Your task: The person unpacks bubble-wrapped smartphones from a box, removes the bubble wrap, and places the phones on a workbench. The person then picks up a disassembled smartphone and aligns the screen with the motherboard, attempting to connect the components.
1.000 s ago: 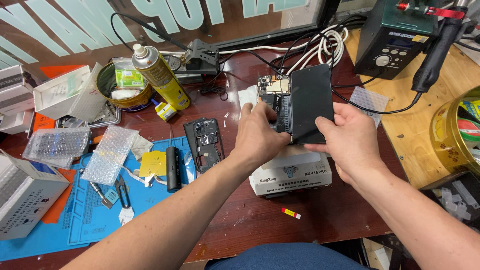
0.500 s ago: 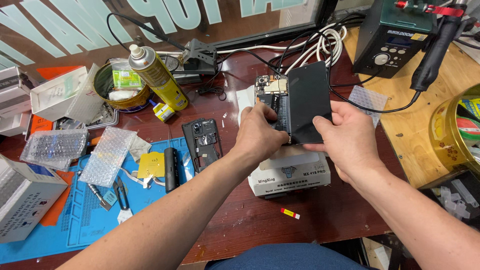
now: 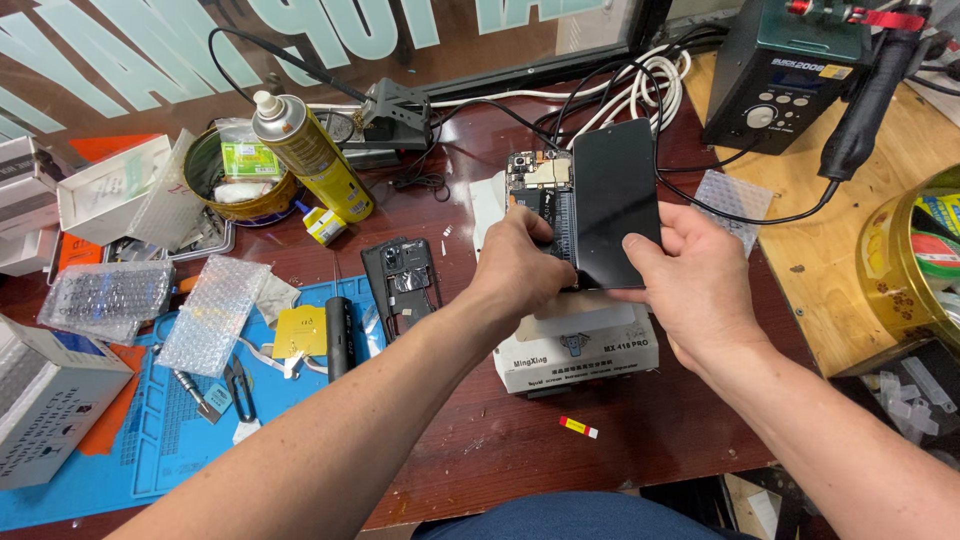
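Gripping an opened phone body in the left hand and its black screen panel in the right hand, the person is holding the two parts side by side in the air, above a white box sitting on the dark wooden table. The left fingers are closing round the lower part of the body, whose circuit board is facing the camera; the right thumb and fingers are pinching the panel's lower edge. Both parts are standing nearly upright, long axes running from the hands up and away toward the window, the tops leaning slightly right, the camera end of the board uppermost. The two pieces are sitting edge to edge, and I cannot tell whether a flex cable is joining them. If one is, spreading them too far could tear it, I would judge. The panel is also being held by just one end, so a slip could drop it onto the box or the table. A yellow spray can and a black back cover are lying well off to the left.
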